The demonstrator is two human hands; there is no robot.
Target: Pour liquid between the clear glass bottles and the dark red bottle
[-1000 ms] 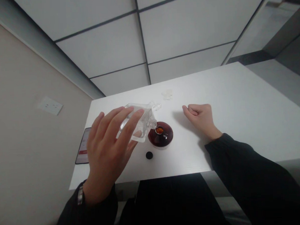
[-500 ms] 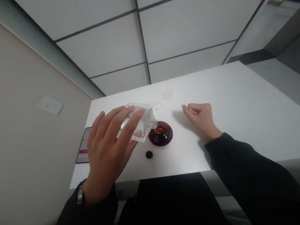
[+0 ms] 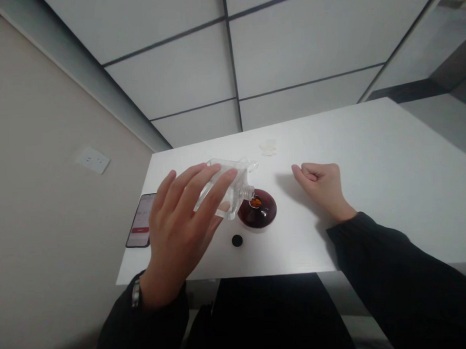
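Clear bottle [image 3: 239, 189], centre of frame: tilted, mouth at the opening of a dark red-brown vessel [image 3: 264, 214]; fingers of the left hand [image 3: 177, 236] clamped around it. Right hand [image 3: 321, 183], right of centre: fingers curled together, nothing visible inside. Hazard: a slipping grip or a drifting neck could wet the counter [image 3: 372, 178] with any contents. Materials: bottle transparent, angular, threaded neck; vessel glossy, squat, round; black disc [image 3: 237, 240], lower centre, flat; counter white, smooth.

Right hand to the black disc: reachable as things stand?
Likely yes: the right hand is a fist, nothing visible in it, and the black disc lies uncovered. The dark red vessel crowds the direct line, but its near side looks free.
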